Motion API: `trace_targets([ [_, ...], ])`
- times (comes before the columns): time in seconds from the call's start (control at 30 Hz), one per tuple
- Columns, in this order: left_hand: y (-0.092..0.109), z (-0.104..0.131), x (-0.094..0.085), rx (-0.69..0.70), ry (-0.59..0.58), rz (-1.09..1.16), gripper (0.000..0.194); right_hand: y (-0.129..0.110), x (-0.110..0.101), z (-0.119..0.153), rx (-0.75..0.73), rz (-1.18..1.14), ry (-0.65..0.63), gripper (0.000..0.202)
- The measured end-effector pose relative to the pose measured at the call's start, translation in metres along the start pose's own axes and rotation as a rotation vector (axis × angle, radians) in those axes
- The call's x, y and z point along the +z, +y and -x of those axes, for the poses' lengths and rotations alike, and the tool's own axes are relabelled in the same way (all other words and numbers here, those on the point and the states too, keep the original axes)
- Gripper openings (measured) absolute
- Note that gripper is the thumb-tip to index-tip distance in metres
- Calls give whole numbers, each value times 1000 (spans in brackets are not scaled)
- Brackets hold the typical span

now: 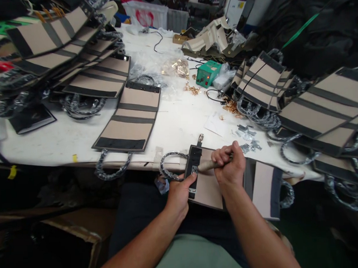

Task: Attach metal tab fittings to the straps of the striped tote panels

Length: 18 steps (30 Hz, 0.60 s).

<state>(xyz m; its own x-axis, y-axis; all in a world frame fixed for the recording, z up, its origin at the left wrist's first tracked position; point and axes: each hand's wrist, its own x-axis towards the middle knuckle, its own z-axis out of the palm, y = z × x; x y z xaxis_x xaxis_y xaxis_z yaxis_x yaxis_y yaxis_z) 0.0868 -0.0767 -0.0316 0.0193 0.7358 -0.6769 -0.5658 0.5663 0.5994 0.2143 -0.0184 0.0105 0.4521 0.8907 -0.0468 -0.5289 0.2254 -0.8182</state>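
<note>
A bag panel (209, 190) with beige lining and dark strips lies across the table's front edge and over the lap. My left hand (179, 193) grips its left end, the thumb resting by a small metal plate (194, 170) on the dark strip. A metal clasp (200, 139) sticks out past the panel's far edge. A plastic-wrapped handle (165, 164) loops out on the left. My right hand (230, 165) is closed around a blurred, tan, tapered tool (208, 165), whose tip points at the metal plate. Whether the tip touches the plate, I cannot tell.
Another bag panel (130, 116) lies to the left, beside a tall stack of panels (53, 36). More panels (323, 108) are piled on the right. Small metal plates (248, 137), gold-coloured hardware (191, 89) and a green box (208, 73) with a lit red light sit on the table.
</note>
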Motion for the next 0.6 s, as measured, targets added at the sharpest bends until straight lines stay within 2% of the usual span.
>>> trace_targets([
  [0.17, -2, -3, -2, -28, -20, 7, 47, 3, -3, -4, 34, -87, 50, 39],
  [0.27, -2, -4, -3, -40, -16, -10, 47, 5, -1, -1, 10, -82, 11, 36],
  [0.37, 0, -3, -2, -31, -12, -34, 44, 7, 5, 10, -73, 86, -145, 37],
  [0.53, 3, -3, 0, 40, -29, -62, 39, 6, 25, 27, -285, 644, -531, 39],
  [0.6, 3, -2, -1, 46, -45, -65, 35, 5, 32, 26, -318, 755, -588, 41],
])
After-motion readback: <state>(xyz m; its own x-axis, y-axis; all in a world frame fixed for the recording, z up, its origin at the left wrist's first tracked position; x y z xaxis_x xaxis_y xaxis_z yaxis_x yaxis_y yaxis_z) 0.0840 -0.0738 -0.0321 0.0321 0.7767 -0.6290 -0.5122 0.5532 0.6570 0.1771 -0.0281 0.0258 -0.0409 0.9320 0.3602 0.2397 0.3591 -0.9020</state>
